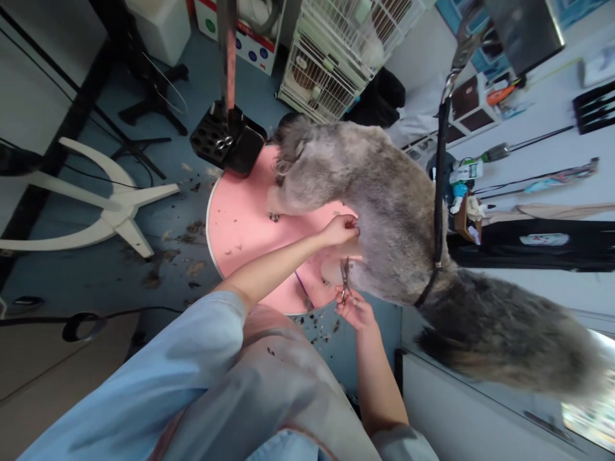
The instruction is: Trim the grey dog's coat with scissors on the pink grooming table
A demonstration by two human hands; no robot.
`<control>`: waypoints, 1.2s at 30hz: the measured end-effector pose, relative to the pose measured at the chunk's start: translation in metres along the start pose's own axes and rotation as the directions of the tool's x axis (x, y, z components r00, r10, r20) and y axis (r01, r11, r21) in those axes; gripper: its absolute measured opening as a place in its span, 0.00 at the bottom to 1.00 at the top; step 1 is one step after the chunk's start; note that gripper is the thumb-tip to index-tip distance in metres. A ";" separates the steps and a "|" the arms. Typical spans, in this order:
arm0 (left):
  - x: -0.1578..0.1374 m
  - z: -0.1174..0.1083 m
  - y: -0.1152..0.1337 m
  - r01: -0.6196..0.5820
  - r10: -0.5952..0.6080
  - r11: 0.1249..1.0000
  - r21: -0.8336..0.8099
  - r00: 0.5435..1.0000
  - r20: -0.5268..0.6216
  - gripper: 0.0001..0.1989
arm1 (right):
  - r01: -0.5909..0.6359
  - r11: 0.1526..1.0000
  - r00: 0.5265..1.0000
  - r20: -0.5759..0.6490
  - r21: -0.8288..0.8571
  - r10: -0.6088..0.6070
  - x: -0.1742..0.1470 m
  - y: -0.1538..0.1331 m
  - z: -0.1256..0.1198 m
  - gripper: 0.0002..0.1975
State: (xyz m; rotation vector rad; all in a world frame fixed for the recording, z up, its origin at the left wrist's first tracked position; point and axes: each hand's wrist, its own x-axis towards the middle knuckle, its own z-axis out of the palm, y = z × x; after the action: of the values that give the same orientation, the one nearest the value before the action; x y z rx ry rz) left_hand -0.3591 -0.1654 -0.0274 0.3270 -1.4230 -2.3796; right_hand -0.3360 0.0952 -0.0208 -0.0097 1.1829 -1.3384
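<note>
A grey fluffy dog (384, 192) stands on a round pink grooming table (240, 224). A black leash (438, 192) runs from its neck up to a metal arm. My left hand (342, 229) pinches the fur low on the dog's side, near a leg. My right hand (356, 311) holds a pair of scissors (344, 276) just below it, blades pointing up into the fur by my left hand. The dog's darker head end (504, 339) reaches toward the lower right.
A black tool holder (228, 137) sits at the table's far edge by a pole. Hair clippings (187, 250) lie on the blue floor. A white chair base (115, 205) stands left, wire cages (336, 57) behind, and a cluttered counter (528, 160) to the right.
</note>
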 end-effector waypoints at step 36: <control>-0.002 -0.001 0.003 0.013 -0.013 1.000 0.004 1.000 0.006 0.04 | -0.111 0.992 0.993 -0.036 0.052 0.113 0.025 0.018 -0.023 0.22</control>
State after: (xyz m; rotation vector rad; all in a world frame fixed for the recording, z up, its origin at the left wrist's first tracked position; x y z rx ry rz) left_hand -0.3561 -0.1668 -0.0256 0.3306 -1.4325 -2.3902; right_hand -0.3428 0.0964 -0.0584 0.1180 1.1658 -1.2733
